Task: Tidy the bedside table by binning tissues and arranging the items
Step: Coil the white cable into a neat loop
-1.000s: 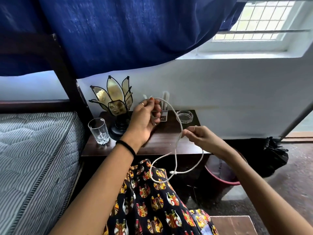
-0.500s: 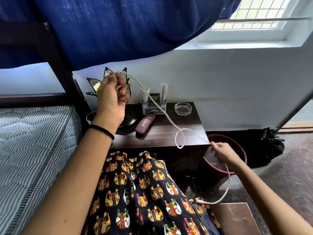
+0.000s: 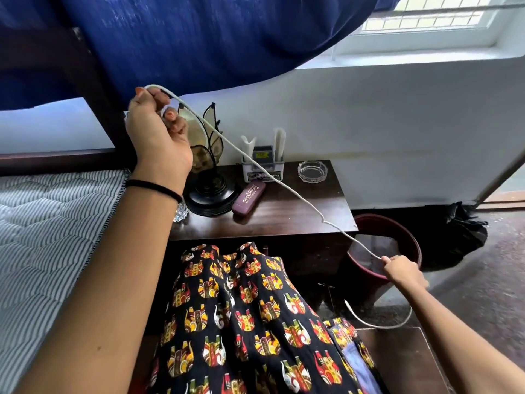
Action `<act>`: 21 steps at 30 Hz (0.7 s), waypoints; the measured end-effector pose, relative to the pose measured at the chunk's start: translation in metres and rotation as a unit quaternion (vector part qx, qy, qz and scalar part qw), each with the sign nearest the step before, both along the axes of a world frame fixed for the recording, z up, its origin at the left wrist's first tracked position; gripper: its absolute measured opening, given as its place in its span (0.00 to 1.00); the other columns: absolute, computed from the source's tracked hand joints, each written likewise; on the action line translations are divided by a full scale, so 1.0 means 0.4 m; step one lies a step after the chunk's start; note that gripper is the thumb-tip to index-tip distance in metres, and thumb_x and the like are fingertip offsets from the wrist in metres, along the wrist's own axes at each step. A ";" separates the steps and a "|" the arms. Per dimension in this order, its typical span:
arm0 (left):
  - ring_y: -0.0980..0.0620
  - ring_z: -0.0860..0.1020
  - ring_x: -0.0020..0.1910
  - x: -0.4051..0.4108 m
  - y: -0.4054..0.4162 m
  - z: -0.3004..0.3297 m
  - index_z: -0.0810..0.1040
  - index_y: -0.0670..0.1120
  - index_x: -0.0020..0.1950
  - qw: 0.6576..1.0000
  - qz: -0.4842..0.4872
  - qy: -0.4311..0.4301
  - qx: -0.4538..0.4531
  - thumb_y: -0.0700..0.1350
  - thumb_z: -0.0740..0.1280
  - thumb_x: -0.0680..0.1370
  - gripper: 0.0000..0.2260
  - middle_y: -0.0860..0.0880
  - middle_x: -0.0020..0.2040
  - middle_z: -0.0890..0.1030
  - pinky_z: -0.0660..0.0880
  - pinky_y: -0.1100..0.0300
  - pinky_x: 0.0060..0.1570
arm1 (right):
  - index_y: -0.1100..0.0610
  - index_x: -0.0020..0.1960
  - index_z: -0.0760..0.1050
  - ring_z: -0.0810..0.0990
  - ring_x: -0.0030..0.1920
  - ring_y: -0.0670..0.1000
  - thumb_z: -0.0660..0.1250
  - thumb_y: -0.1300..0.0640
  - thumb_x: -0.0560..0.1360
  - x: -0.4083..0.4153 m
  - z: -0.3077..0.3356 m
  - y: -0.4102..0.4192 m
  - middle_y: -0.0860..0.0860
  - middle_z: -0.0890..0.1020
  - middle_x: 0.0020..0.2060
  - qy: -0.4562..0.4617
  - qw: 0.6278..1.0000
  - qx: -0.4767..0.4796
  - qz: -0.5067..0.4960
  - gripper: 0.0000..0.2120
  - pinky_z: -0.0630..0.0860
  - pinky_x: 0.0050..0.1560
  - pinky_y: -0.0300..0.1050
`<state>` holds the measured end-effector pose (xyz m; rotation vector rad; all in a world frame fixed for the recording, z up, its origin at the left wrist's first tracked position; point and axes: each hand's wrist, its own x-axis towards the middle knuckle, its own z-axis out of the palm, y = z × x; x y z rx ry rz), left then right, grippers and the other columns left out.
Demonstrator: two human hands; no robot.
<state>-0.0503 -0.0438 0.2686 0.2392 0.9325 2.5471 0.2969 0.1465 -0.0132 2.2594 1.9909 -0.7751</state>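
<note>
A white cable (image 3: 284, 183) runs taut in the air across the dark wooden bedside table (image 3: 298, 220). My left hand (image 3: 157, 132) grips one end high up, in front of the leaf-shaped lamp (image 3: 210, 166). My right hand (image 3: 402, 270) pinches the cable low on the right, above the maroon bin (image 3: 409, 237); the loose tail curls down below it. On the table stand a white holder with tissues (image 3: 262, 163), a purple case (image 3: 248, 197) and a glass ashtray (image 3: 312, 170). A drinking glass (image 3: 180, 213) is mostly hidden behind my left forearm.
A striped mattress (image 3: 51, 237) lies to the left, with a dark bed post behind my left hand. A blue curtain (image 3: 199, 38) hangs overhead. A black bag (image 3: 457, 234) sits on the floor right of the bin. A wooden stool (image 3: 403, 362) is at bottom right.
My hands have pulled apart: the left rose up and left, the right dropped toward the bin. The cable's loop has been drawn out into a nearly straight line.
</note>
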 end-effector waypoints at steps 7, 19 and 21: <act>0.60 0.64 0.22 0.084 0.025 -0.008 0.72 0.47 0.40 0.987 -0.106 0.052 -0.109 0.44 0.55 0.82 0.13 0.54 0.32 0.71 0.57 0.68 0.21 | 0.61 0.64 0.72 0.71 0.65 0.64 0.59 0.52 0.76 -0.048 0.003 -0.029 0.63 0.73 0.66 -0.046 0.996 -0.059 0.050 0.20 0.67 0.66 0.57; 0.59 0.65 0.22 0.292 0.046 -0.004 0.78 0.43 0.43 0.895 -0.332 0.219 -0.202 0.43 0.61 0.80 0.09 0.52 0.30 0.75 0.59 0.68 0.20 | 0.63 0.53 0.78 0.78 0.50 0.52 0.54 0.48 0.81 -0.227 0.266 -0.101 0.57 0.81 0.48 0.288 0.916 -0.099 0.261 0.21 0.72 0.49 0.43; 0.59 0.65 0.22 0.303 0.045 0.005 0.78 0.42 0.45 0.893 -0.332 0.225 -0.206 0.43 0.61 0.80 0.09 0.52 0.29 0.75 0.59 0.68 0.20 | 0.55 0.55 0.79 0.81 0.54 0.49 0.51 0.40 0.79 -0.229 0.367 -0.144 0.54 0.84 0.53 0.452 0.849 -0.114 0.248 0.25 0.73 0.52 0.43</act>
